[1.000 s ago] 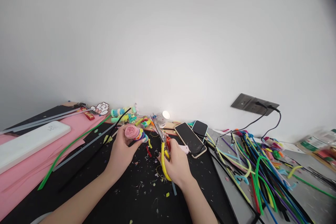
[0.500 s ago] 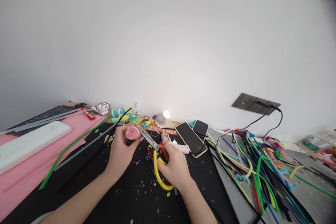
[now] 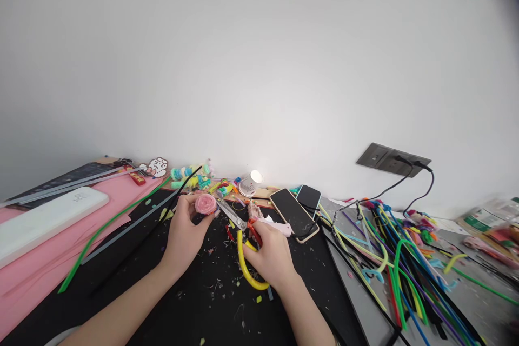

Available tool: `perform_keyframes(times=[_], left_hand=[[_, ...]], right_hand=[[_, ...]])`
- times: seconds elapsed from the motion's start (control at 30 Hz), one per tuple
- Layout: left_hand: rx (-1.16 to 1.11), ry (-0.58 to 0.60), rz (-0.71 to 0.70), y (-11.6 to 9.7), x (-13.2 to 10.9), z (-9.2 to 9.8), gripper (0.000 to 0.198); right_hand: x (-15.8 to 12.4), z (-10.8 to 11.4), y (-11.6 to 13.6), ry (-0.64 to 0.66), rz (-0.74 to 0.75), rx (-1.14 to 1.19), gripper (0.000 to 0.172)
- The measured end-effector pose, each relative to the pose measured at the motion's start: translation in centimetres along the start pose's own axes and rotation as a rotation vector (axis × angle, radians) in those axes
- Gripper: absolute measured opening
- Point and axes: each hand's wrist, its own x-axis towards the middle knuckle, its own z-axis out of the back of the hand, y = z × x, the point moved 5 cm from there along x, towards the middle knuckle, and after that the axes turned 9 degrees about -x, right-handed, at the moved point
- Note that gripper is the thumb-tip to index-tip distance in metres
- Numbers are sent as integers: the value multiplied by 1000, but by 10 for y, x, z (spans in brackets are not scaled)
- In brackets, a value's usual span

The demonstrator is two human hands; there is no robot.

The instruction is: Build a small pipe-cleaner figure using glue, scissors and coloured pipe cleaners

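Observation:
Pinched between the fingers of my left hand (image 3: 181, 234) is a pink coiled rosette (image 3: 205, 204), its spiral face turned up. My right hand (image 3: 271, 254) grips a pair of scissors (image 3: 234, 216) by the red-orange handles. The scissor blades point toward the rosette and sit just right of it; a small gap shows between them. A curved yellow strip (image 3: 246, 267), like a thick pipe cleaner, loops beside my right thumb. Whether my right hand also touches it I cannot tell. A pale pink stick-shaped tool (image 3: 279, 226) lies behind my right hand.
Scraps litter the black mat (image 3: 219, 308). Two phones (image 3: 294, 213) and a white cup (image 3: 250, 183) stand near the wall. Colourful pipe cleaners (image 3: 405, 275) pile up at right, below cords from a wall socket (image 3: 393, 160). A white slab-like device (image 3: 52, 221) rests on pink sheets (image 3: 24, 303) at left.
The scissor blades have drawn slightly back from the rosette, leaving a gap. The rosette is a little more face-on. Both hands keep their holds.

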Motion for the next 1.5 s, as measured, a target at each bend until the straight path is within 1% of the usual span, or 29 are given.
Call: perform_keyframes(times=[0.1,0.63,0.77,0.9,0.97,1.07,1.17,1.27,1.33,1.43,1.5], left_hand=[[3,0,4,0,0,0,34],[25,20,28,0,1,-1,34],[1,23,60,1,1,-2,36],[-64,83,107,2,0,-7,43],[-86,125,125,2,-1,-9,45],[-82,172,167,1,-3,-12,46],[-51,193,227,1,-5,-12,47],[10,209,288,0,-6,-12,48],[59,212,258,-2,-5,-11,46],[132,200,137,-6,-3,-11,40],[168,188,83,-5,-2,-10,38]], right_hand=[[0,0,0,3,-3,3,10],[1,-1,-2,-2,-6,-5,7],[3,-2,-7,-12,-67,3,10],[3,1,-17,-79,-166,66,10],[2,3,-21,-106,-200,122,16],[1,4,-24,-89,-229,191,24],[1,3,-24,-91,-218,185,21],[1,3,-21,-133,-154,125,18],[1,3,-19,-146,-110,103,18],[1,4,-14,-137,-71,111,21],[2,5,-11,-117,-52,117,20]])
